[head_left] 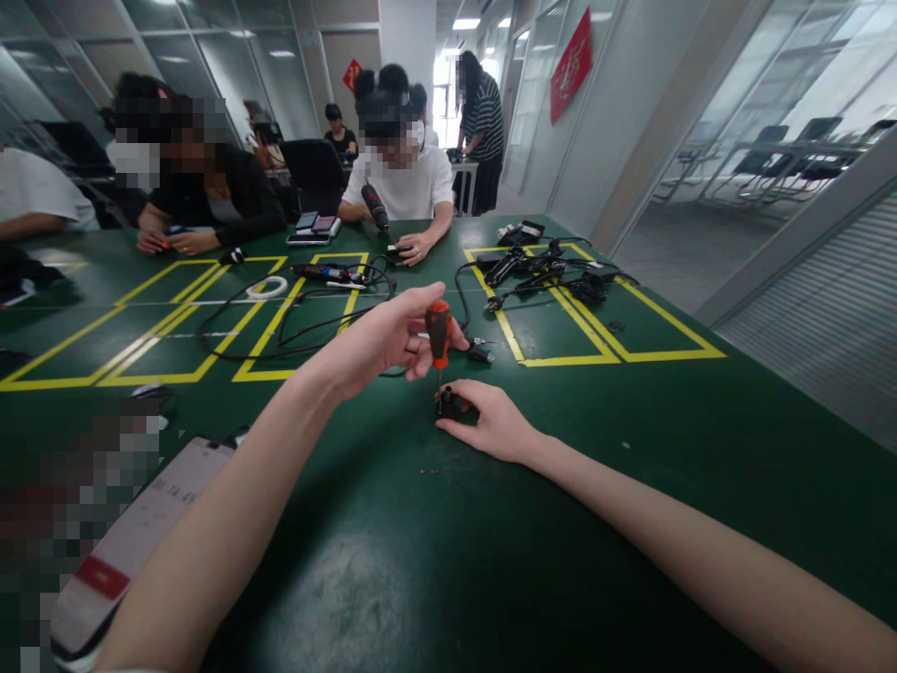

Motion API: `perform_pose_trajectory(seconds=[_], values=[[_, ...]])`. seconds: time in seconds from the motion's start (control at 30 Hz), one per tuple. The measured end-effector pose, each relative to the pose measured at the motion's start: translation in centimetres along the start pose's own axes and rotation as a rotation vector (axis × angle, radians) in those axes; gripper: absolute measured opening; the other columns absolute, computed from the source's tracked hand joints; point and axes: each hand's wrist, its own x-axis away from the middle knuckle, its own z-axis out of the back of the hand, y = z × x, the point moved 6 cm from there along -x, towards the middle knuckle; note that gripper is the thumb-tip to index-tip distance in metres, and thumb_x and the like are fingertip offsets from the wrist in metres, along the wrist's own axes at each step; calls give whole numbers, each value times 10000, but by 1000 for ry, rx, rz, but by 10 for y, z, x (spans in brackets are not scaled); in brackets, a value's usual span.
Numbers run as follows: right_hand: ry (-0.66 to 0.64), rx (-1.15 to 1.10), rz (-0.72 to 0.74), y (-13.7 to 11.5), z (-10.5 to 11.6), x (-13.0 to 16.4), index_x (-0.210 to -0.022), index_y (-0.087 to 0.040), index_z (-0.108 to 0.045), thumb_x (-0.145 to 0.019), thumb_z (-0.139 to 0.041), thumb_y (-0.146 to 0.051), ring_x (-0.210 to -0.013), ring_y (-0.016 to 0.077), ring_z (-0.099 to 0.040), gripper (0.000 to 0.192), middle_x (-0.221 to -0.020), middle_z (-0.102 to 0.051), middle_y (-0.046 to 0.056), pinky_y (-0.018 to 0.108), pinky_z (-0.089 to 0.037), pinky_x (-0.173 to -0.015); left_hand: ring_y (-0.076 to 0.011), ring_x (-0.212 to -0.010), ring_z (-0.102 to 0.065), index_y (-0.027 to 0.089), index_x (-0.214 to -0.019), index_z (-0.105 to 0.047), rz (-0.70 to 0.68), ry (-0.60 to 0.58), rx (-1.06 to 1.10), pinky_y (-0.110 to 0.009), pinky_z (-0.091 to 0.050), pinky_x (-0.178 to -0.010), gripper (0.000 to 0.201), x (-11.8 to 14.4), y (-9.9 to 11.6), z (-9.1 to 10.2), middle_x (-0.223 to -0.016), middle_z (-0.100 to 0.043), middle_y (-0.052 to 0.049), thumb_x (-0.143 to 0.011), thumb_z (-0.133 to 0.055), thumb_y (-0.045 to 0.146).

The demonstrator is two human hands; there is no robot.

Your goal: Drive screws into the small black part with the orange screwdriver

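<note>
An orange-and-black screwdriver (439, 335) stands upright, its shaft pointing down at a small black part (446, 408) on the green table. The fingers of my left hand (399, 335) are curled loosely round the screwdriver's handle, with the thumb stretched out near its top. Low on the tabletop, my right hand (494, 419) pinches the black part between thumb and fingers and steadies it. The fingers partly cover this part, so its exact kind does not show.
A phone (150, 542) lies under my left forearm. Beyond my hands are a power tool (322, 272) with a looping black cable, a white ring (266, 287) and a heap of black cables (539, 266). Across the table (561, 542), a person holds a black driver (375, 206).
</note>
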Motion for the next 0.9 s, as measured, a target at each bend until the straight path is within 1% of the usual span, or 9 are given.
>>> perform_pose_trajectory(seconds=[0.07, 0.13, 0.33, 0.47, 0.53, 0.63, 0.73, 0.83, 0.9], values=[[-1, -5, -1, 0, 0, 0, -1143, -196, -692, -898, -787, -300, -960, 256, -761, 283, -1123, -781, 116, 388, -630, -850, -133, -557, -564, 158, -877, -710, 4, -50, 37, -272, -466, -517, 503, 0, -1, -1, -958, -775, -136, -995, -451, 573], [1, -7, 4, 0, -1, 0, -1142, -187, -688, -899, -787, -295, -966, 258, -761, 284, -1123, -781, 122, 382, -628, -844, -133, -558, -570, 159, -887, -707, 19, -55, 52, -268, -457, -519, 468, -1, -2, -1, -954, -779, -132, -1004, -446, 529], [2, 4, 10, -1, 0, 0, -1137, -181, -684, -898, -785, -287, -956, 256, -760, 281, -1113, -779, 122, 378, -622, -840, -105, -533, -511, 197, -1033, -702, 40, 43, 23, -237, -322, -471, 378, 0, -3, 2, -907, -728, -65, -924, -621, 550], [-8, 0, -2, -1, 0, 0, -1145, -172, -685, -901, -776, -292, -952, 263, -758, 286, -1114, -777, 130, 387, -623, -836, -92, -537, -480, 176, -986, -709, 44, 44, 26, -220, -284, -450, 414, 1, -3, 1, -840, -685, -52, -862, -712, 570], [-11, -4, -5, -1, 0, 0, -1148, -168, -687, -903, -773, -291, -952, 264, -758, 288, -1114, -776, 132, 386, -623, -837, -99, -560, -513, 162, -929, -694, 42, 25, 59, -214, -327, -452, 437, 1, -3, 0, -802, -672, -43, -816, -779, 576], [-10, -6, -7, 0, 0, 0, -1146, -175, -684, -904, -777, -294, -953, 255, -756, 285, -1108, -776, 121, 377, -618, -845, -127, -596, -597, 163, -919, -660, 52, 10, 90, -239, -470, -519, 469, 1, -5, 0, -792, -695, -45, -778, -838, 573], [-3, 0, 1, 0, -1, 0, -1133, -181, -685, -900, -786, -303, -959, 254, -753, 281, -1095, -778, 112, 381, -612, -861, -142, -591, -641, 168, -932, -628, 72, -33, 122, -280, -556, -587, 475, 0, -6, -1, -863, -749, -77, -834, -768, 611], [0, 2, 7, 0, -1, 0, -1126, -180, -690, -900, -786, -309, -963, 259, -753, 277, -1087, -780, 113, 392, -611, -875, -153, -577, -653, 168, -922, -607, 92, -66, 161, -286, -566, -575, 457, -1, -7, -2, -855, -749, -79, -913, -630, 624], [-2, -7, 4, 1, -1, 0, -1137, -184, -690, -906, -779, -313, -960, 257, -755, 279, -1099, -779, 114, 392, -615, -873, -135, -538, -618, 161, -953, -621, 94, -68, 166, -261, -525, -521, 442, -2, -7, -1, -846, -737, -68, -922, -614, 602]])
